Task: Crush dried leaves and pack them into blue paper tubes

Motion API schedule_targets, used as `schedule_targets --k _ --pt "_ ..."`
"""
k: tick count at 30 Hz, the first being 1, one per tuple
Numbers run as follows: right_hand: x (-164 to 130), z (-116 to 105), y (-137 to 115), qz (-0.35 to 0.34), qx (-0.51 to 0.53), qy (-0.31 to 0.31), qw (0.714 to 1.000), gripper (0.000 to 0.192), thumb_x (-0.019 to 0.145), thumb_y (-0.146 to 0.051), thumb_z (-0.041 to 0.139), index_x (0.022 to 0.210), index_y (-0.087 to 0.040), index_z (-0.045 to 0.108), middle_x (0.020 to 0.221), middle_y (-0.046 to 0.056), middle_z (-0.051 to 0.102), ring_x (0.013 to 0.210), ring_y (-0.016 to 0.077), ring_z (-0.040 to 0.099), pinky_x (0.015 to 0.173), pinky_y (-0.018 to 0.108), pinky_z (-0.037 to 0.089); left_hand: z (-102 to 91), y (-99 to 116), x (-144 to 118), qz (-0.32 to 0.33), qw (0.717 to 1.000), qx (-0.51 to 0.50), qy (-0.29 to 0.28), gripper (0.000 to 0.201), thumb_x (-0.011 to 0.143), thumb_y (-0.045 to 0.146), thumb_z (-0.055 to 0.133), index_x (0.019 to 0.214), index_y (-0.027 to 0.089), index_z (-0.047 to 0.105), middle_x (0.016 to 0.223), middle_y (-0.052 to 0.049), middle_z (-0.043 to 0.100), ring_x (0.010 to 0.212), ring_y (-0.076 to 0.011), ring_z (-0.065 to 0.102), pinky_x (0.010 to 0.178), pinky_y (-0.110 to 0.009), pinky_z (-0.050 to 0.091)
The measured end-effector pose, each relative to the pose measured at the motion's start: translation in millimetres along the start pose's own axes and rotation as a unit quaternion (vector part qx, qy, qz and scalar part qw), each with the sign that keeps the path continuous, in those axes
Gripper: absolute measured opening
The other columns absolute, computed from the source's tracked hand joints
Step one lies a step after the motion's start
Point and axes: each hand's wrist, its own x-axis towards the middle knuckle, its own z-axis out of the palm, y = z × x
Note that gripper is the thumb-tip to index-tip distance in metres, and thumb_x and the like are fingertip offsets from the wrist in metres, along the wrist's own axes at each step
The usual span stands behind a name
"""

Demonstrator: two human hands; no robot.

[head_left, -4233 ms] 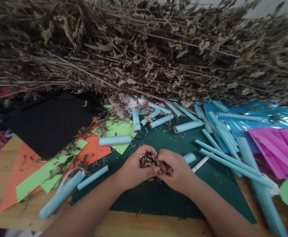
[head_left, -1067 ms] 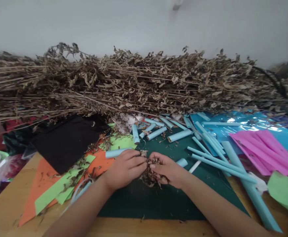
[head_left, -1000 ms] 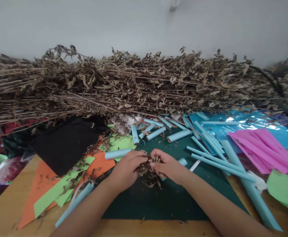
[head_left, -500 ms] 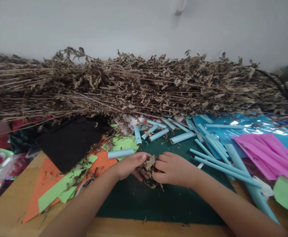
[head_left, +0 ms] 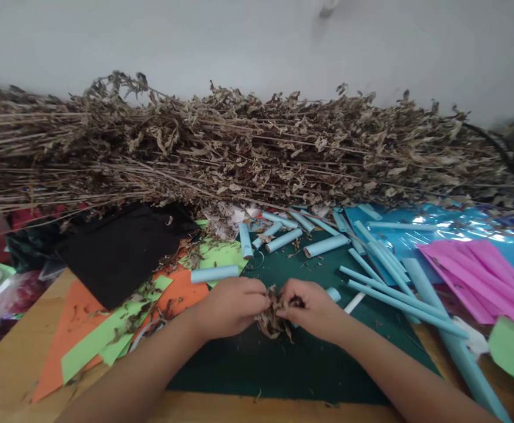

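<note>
My left hand [head_left: 228, 305] and my right hand [head_left: 312, 308] meet over a dark green sheet [head_left: 301, 370], fingers pinched together on a small clump of dry brown leaves [head_left: 274, 314]. The clump sits between both sets of fingertips, and crumbs hang below it. Behind them a long heap of dried leafy stems [head_left: 248, 147] runs across the whole table against the wall.
Pale blue paper rolls [head_left: 322, 247] lie scattered beyond and right of my hands. Black paper [head_left: 120, 249], orange paper [head_left: 76, 317] and light green paper [head_left: 102, 338] lie at the left. Shiny blue film [head_left: 442, 229] and magenta folded paper [head_left: 481, 276] are at the right. The wooden table edge [head_left: 1, 370] shows at the front left.
The view has lifted from the heap to show the wall. Both hands kept working the leaf clump over the green sheet, shifting only slightly; the clump looks more squeezed between the fingertips.
</note>
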Motion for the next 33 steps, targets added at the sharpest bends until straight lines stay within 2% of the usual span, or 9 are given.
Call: schedule_targets --k 2,4,8,12,14,17,22,26,33 --pt "3 -2 6 0.05 0.056 0.012 0.997 0.019 0.077 -0.034 0.038 0.067 -0.021 0.03 0.047 -0.007 0.038 0.038 0.0073 0.033 0.037 0.02 0.029 -4.4 -2 -5 0.068 0.991 0.117 -0.023 0.018 0.076 0.012 0.04 0.067 0.016 0.054 0.066 -0.005 0.054 0.062 -0.014 0.047 0.054 -0.024 0.035" --pt "8 -5 11 0.089 0.103 0.025 0.99 0.021 0.08 -0.039 0.028 0.068 -0.022 0.023 0.044 -0.01 0.028 0.032 0.0061 0.021 0.03 0.017 0.02 -3.9 -7 -12 0.064 0.987 0.15 0.013 0.019 0.076 0.01 0.039 0.064 0.017 0.052 0.062 -0.004 0.052 0.059 -0.0136 0.044 0.053 -0.024 0.033" --pt "20 -5 12 0.128 0.144 0.032 0.981 0.019 0.079 -0.038 0.032 0.07 -0.021 0.026 0.048 -0.009 0.029 0.036 0.0058 0.025 0.033 0.016 0.02 6.2 -17 -18 -0.067 0.988 0.019 0.138 0.015 0.07 0.005 0.041 0.071 0.017 0.051 0.07 -0.004 0.052 0.068 -0.0134 0.048 0.059 -0.023 0.038" --pt "28 -1 3 0.111 0.126 -0.029 0.985 0.015 0.072 -0.031 0.049 0.074 -0.018 0.042 0.057 -0.006 0.04 0.052 0.0077 0.039 0.047 0.019 0.031 13.6 -13 -9 -0.163 0.978 -0.1 0.086 0.022 0.065 0.003 0.045 0.079 0.018 0.052 0.079 -0.003 0.053 0.077 -0.0142 0.048 0.067 -0.025 0.039" --pt "27 -6 0 0.1 0.109 -0.034 0.988 0.013 0.071 -0.028 0.051 0.076 -0.018 0.046 0.064 -0.005 0.041 0.058 0.0083 0.039 0.053 0.02 0.032 15.4 -9 -9 -0.205 0.959 -0.165 0.103 0.023 0.063 0.003 0.047 0.081 0.018 0.05 0.08 -0.002 0.05 0.077 -0.0138 0.048 0.069 -0.025 0.038" --pt "21 -15 -1 0.094 0.092 -0.041 0.99 0.013 0.074 -0.028 0.049 0.084 -0.02 0.047 0.069 -0.004 0.041 0.061 0.0087 0.038 0.055 0.021 0.031 19.8 -5 -16 -0.268 0.902 -0.309 0.135 0.023 0.066 0.01 0.052 0.087 0.018 0.045 0.082 -0.001 0.047 0.075 -0.012 0.047 0.067 -0.024 0.038" --pt "12 -18 -6 0.069 -0.005 -0.054 0.996 0.015 0.074 -0.023 0.046 0.089 -0.021 0.047 0.077 -0.001 0.048 0.066 0.0113 0.044 0.058 0.023 0.035 29.1 3 -20 -0.262 0.739 -0.592 0.186 0.043 0.062 0.033 0.064 0.094 0.022 0.039 0.087 0.0 0.045 0.074 -0.0113 0.048 0.064 -0.024 0.041" --pt "11 -15 -10 -0.001 -0.108 -0.013 0.994 0.018 0.07 -0.01 0.043 0.084 -0.02 0.05 0.086 0.002 0.051 0.079 0.0146 0.046 0.069 0.027 0.035 31.3 9 -8 -0.292 0.647 -0.666 0.227 0.029 0.066 0.039 0.058 0.081 0.02 0.042 0.086 0.0 0.045 0.072 -0.0114 0.048 0.059 -0.023 0.043" --pt "4 -17 -3 0.027 0.029 0.065 0.997 0.007 0.071 -0.016 0.044 0.076 -0.02 0.042 0.068 -0.004 0.043 0.058 0.0093 0.039 0.055 0.022 0.033 32.7 8 2 -0.292 0.69 -0.592 0.297 0.031 0.055 0.009 0.059 0.075 0.019 0.038 0.081 0.003 0.045 0.071 -0.0087 0.047 0.062 -0.022 0.042"
